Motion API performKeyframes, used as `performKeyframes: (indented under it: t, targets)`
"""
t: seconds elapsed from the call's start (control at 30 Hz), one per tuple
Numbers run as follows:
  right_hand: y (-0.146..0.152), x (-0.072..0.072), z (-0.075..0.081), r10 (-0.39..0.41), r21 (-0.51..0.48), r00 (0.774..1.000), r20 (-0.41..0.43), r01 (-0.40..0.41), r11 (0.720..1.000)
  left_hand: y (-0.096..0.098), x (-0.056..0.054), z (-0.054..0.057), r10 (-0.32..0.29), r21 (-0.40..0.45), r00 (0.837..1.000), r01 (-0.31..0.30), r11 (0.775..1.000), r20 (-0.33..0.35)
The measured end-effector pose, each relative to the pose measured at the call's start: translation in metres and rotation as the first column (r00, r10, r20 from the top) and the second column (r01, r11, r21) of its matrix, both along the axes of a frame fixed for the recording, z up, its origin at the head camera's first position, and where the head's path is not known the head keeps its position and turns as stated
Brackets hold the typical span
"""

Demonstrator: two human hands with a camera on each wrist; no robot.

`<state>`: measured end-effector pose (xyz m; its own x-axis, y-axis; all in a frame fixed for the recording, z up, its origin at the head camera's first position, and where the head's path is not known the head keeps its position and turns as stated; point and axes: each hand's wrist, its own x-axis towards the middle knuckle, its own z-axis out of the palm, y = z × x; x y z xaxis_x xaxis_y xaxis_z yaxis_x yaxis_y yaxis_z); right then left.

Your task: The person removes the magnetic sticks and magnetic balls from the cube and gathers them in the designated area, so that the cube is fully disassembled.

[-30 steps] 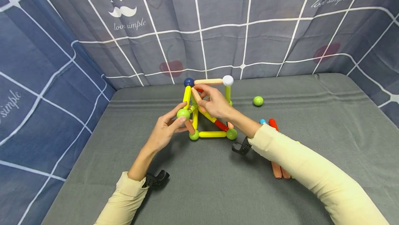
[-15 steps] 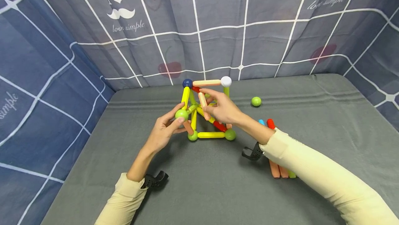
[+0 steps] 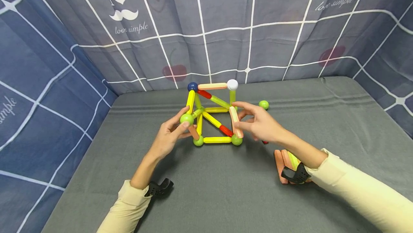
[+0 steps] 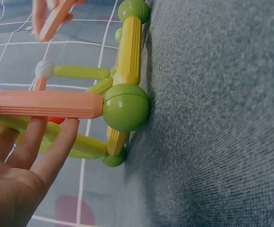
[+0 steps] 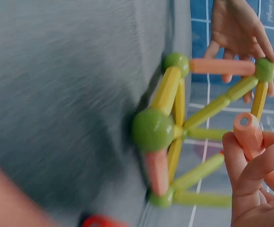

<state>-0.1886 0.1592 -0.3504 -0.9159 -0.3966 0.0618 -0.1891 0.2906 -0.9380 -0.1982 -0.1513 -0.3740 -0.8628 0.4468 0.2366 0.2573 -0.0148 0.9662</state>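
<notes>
A frame of magnetic-looking rods and balls stands on the grey cloth. My left hand [image 3: 167, 136] holds the green ball [image 3: 186, 119] at its upper front left corner; a salmon rod [image 4: 49, 103] runs from this ball down to a lower green ball [image 4: 126, 108]. My right hand [image 3: 260, 123] pinches a peach rod [image 3: 234, 114] between thumb and fingers, near the frame's front right. In the right wrist view that rod [image 5: 248, 135] shows a round socket in its end and is apart from the frame. Navy [image 3: 192, 87] and white [image 3: 232, 84] balls top the back corners.
A loose green ball [image 3: 263, 104] lies right of the frame, behind my right hand. Several rods [image 3: 280, 166] lie side by side under my right wrist, partly hidden. A patterned blue-grey curtain [image 3: 226, 53] hangs behind and to the left.
My right hand has drawn the peach rod away from the navy ball, moving right and toward me to the front right corner. My left hand stays on the green ball.
</notes>
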Motion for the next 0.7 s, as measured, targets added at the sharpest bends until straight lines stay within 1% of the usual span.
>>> performKeyframes:
  t: [0.23, 0.47, 0.6, 0.7]
  targets:
    - [0.047, 0.020, -0.004, -0.065, 0.047, 0.997, 0.042, 0.063, 0.997, 0.000, 0.000, -0.001, -0.020, 0.021, 1.000, 0.020, 1.000, 0.002]
    - [0.085, 0.042, -0.005, -0.111, 0.098, 0.992, 0.063, 0.105, 0.990, 0.001, 0.000, -0.002, -0.030, 0.047, 0.999, 0.029, 0.998, 0.021]
    - [0.103, 0.055, -0.009, -0.140, 0.137, 0.988, 0.062, 0.131, 0.982, 0.001, -0.001, -0.002, -0.038, 0.060, 0.999, 0.036, 0.998, 0.027]
    - [0.116, 0.064, -0.014, -0.159, 0.188, 0.986, 0.048, 0.147, 0.971, 0.001, -0.002, -0.002, -0.037, 0.057, 0.999, 0.035, 0.998, 0.027]
